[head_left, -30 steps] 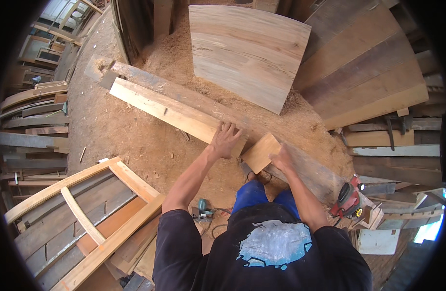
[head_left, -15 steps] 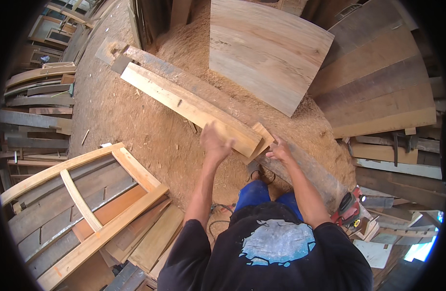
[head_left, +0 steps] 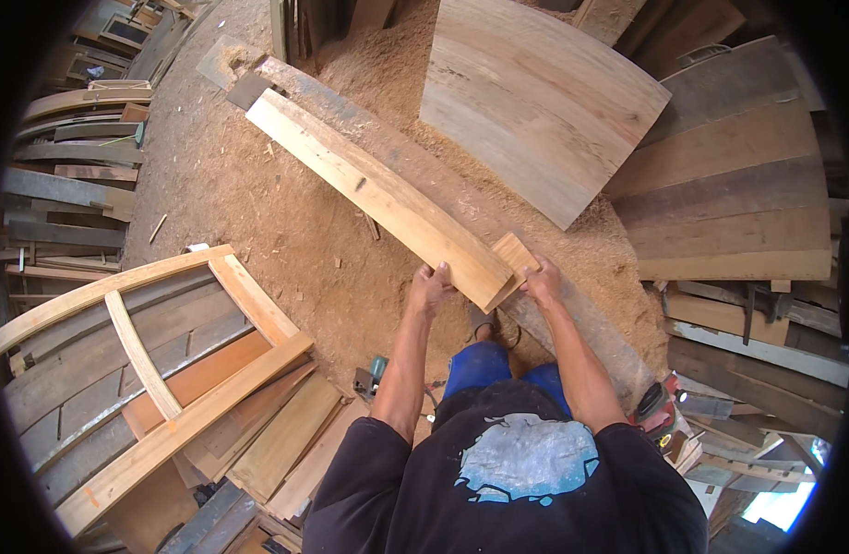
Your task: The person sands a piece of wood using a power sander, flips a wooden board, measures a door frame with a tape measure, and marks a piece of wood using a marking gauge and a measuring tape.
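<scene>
A long pale wooden plank point(head_left: 378, 198) lies slantwise along a weathered beam point(head_left: 374, 138). Under its near right end a second, shorter-looking board point(head_left: 513, 249) sticks out; most of it is hidden below the plank. My left hand point(head_left: 431, 288) grips the plank's near long edge, thumb on top and the other fingers underneath. On the other side, my right hand point(head_left: 542, 281) is closed around the protruding end of the lower board.
A wooden frame point(head_left: 180, 425) lies on stacked boards at the left. A wide panel point(head_left: 544, 102) rests beyond the beam, and more panels point(head_left: 729, 194) lean at the right. A green power tool point(head_left: 373, 372) sits beside my left forearm, a red one point(head_left: 658, 404) near my right elbow.
My left hand has come down from the plank's top face to its near edge and taken hold. My right hand has closed on the lower board's end. The view has shifted slightly.
</scene>
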Available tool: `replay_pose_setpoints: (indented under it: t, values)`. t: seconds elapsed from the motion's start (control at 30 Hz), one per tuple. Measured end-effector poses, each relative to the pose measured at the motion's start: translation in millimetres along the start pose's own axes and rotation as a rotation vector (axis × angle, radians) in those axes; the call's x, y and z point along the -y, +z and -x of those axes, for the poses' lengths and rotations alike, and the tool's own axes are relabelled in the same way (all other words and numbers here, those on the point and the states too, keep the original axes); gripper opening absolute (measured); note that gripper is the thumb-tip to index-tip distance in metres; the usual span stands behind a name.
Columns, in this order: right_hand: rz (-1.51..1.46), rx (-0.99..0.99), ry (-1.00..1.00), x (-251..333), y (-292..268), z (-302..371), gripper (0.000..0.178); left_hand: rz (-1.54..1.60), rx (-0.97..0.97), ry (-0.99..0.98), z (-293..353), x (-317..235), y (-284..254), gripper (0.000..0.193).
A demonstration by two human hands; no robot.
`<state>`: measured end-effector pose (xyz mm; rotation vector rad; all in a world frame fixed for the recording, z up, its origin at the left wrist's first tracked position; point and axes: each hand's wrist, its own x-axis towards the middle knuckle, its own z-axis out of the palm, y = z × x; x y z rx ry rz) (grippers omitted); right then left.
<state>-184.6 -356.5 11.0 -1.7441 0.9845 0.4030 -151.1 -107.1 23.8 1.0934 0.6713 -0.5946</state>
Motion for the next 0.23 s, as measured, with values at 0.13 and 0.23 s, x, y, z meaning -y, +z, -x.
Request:
replay_pose_setpoints:
  t: [0.13,0.23]
  values:
    - [-0.008,-0.039,-0.048,1,6,-12,0.05,0.025,0.005,0.021,-2,3,-9,0.029]
    - [0.013,-0.032,-0.088,1,4,-22,0.051,-0.025,-0.084,0.028,6,6,-2,0.038]
